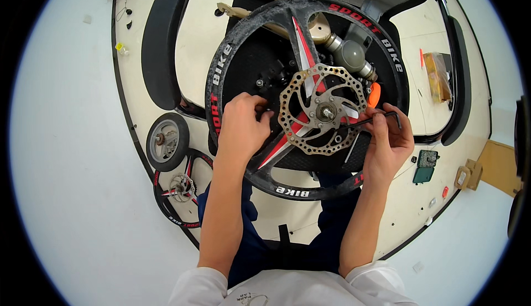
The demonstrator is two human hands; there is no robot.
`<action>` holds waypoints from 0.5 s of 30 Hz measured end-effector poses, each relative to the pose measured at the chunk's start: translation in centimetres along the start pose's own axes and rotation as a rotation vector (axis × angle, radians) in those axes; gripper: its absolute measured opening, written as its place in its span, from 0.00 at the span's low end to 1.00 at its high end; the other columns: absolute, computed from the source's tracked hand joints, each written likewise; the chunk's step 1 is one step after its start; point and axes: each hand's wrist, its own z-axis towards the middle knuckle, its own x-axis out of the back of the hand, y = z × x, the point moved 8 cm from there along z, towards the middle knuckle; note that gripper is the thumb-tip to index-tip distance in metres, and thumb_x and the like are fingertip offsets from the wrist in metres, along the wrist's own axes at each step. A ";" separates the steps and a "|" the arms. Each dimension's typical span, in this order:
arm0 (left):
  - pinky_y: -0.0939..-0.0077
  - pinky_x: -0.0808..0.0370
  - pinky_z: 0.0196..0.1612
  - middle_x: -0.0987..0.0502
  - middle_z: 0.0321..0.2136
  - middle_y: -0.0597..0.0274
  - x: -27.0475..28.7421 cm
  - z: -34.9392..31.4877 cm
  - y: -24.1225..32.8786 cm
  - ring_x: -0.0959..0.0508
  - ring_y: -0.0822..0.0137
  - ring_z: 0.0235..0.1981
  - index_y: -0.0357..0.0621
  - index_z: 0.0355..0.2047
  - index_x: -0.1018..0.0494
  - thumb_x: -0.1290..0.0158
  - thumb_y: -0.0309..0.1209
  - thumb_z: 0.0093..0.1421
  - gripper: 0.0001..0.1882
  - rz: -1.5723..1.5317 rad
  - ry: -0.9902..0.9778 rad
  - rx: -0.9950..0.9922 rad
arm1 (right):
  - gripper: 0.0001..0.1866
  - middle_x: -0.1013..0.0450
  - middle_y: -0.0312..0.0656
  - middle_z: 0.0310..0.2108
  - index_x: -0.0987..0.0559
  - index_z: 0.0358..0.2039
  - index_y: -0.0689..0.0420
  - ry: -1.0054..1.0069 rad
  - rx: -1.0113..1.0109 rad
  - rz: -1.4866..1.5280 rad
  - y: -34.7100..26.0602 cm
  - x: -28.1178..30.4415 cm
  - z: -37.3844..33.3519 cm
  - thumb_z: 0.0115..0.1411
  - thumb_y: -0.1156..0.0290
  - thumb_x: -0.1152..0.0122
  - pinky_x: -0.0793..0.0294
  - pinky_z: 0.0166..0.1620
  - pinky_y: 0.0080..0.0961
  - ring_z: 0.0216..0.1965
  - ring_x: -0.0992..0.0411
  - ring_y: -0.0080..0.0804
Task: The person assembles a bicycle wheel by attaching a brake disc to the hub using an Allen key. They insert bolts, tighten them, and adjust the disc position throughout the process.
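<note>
Lying flat on the seat [251, 57], the wheel [301, 40] is seen with disc [316, 122] facing up | right hand [389, 140]: hex key [362, 122] is held between the fingers, at disc's right edge | left hand [245, 123]: fingers are curled over the wheel's left part (whether something small is pinched, it cannot be told)

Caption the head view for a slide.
Right hand holding a black hex key by the brake disc of a three-spoke wheel, left hand over its rim.
</note>
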 end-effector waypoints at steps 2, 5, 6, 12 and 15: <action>0.77 0.28 0.28 0.20 0.26 0.57 0.0 -0.1 -0.4 0.25 0.70 0.22 0.34 0.34 0.18 0.37 0.21 0.51 0.08 -0.040 -0.031 0.092 | 0.14 0.18 0.52 0.36 0.22 0.47 0.68 0.000 0.020 -0.004 0.1 0.2 0.2 0.63 0.78 0.34 0.19 0.41 0.24 0.36 0.17 0.35; 0.79 0.28 0.29 0.19 0.28 0.58 1.4 0.0 0.6 0.24 0.73 0.23 0.33 0.34 0.18 0.38 0.19 0.53 0.07 -0.163 0.025 0.129 | 0.13 0.18 0.52 0.36 0.22 0.47 0.68 0.010 0.004 -0.024 -0.2 0.8 0.6 0.63 0.78 0.35 0.18 0.41 0.24 0.36 0.17 0.35; 0.80 0.28 0.29 0.19 0.28 0.58 2.0 -0.1 1.1 0.24 0.74 0.24 0.33 0.34 0.19 0.39 0.19 0.54 0.07 -0.214 0.060 0.126 | 0.13 0.18 0.52 0.36 0.22 0.47 0.68 0.023 0.003 -0.016 -0.2 1.0 0.7 0.63 0.78 0.35 0.18 0.41 0.24 0.36 0.17 0.35; 0.77 0.23 0.33 0.17 0.29 0.60 1.9 -2.6 10.1 0.19 0.65 0.28 0.37 0.31 0.18 0.36 0.13 0.44 0.13 -0.370 0.214 -0.506 | 0.12 0.18 0.52 0.35 0.22 0.47 0.69 0.049 -0.008 0.016 -0.2 1.4 0.8 0.63 0.79 0.36 0.17 0.40 0.26 0.36 0.17 0.36; 0.72 0.22 0.35 0.17 0.30 0.59 -0.6 -3.4 11.5 0.19 0.61 0.30 0.39 0.31 0.18 0.35 0.14 0.43 0.13 -0.346 0.185 -0.549 | 0.12 0.18 0.52 0.35 0.22 0.46 0.68 0.045 -0.007 0.054 -0.2 1.6 1.1 0.63 0.79 0.36 0.17 0.40 0.26 0.35 0.17 0.36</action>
